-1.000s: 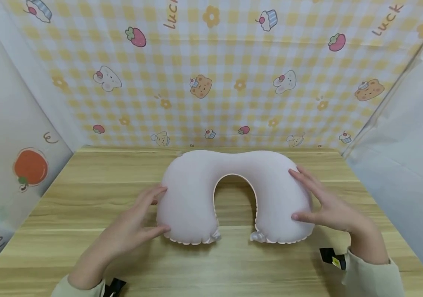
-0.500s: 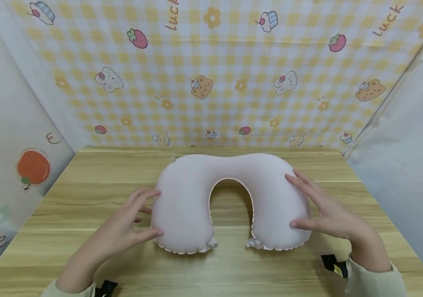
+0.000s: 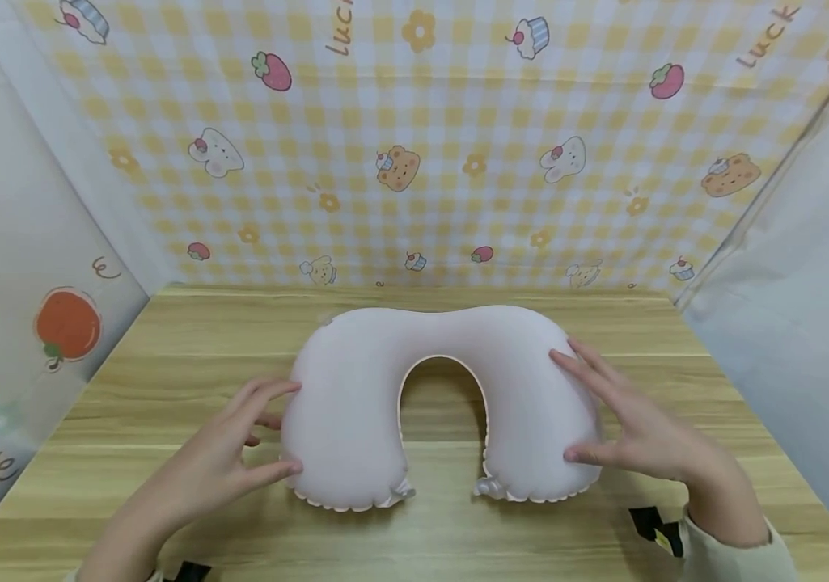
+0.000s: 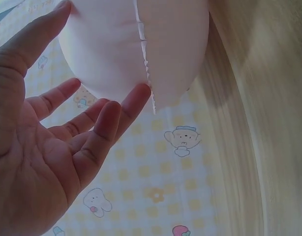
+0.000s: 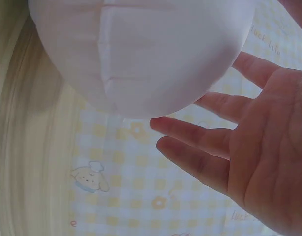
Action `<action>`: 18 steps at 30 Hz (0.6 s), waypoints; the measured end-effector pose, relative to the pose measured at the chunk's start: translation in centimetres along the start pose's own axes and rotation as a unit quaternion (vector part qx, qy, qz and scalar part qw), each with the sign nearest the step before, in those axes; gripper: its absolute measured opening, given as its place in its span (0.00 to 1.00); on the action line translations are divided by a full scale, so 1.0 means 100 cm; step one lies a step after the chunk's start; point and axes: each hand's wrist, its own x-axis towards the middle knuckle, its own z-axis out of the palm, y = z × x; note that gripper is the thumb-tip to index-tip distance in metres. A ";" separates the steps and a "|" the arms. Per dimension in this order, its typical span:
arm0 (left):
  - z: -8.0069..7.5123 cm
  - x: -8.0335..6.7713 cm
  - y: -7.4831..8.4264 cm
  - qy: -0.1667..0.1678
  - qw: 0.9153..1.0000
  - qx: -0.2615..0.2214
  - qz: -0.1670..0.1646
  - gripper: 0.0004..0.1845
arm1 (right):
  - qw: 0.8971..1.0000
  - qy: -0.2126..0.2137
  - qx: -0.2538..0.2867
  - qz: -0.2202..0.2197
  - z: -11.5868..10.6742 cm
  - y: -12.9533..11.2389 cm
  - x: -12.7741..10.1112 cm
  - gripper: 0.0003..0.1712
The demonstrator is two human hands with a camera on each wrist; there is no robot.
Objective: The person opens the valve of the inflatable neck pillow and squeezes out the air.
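A pale pink inflated U-shaped neck pillow [image 3: 344, 404] stands on the wooden table with its opening facing me. Along its lower ends run scalloped seams, with a small clear tab at each inner corner. At its left side my left hand [image 3: 228, 453] has thumb and fingertips right at the edge, fingers spread. In the left wrist view, a finger of that hand [image 4: 57, 142] meets the puckered seam. My right hand [image 3: 640, 420] touches the right lobe with its thumb and fingertips. The right wrist view shows this hand's fingers [image 5: 210, 137] extended along the pillow's curved side.
The wooden table [image 3: 130, 412] ends at a yellow checked cloth backdrop [image 3: 443, 121] printed with cartoons. White panels stand at the left [image 3: 6, 242] and right [image 3: 814, 267]. A black strap piece [image 3: 654, 529] shows beside my right sleeve [image 3: 742, 558].
The pillow has shifted to the left and slightly toward me, both hands moving along with it. Its shape looks the same.
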 end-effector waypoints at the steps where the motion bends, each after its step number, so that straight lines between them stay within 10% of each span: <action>1: -0.001 0.000 0.000 -0.001 1.000 0.001 0.000 0.43 | 1.000 -0.002 -0.001 0.000 0.000 -0.001 0.000 0.60; 18: -0.014 0.013 -0.007 -0.004 1.000 -0.002 0.005 0.28 | 1.000 -0.010 0.002 0.002 -0.014 0.001 0.006 0.47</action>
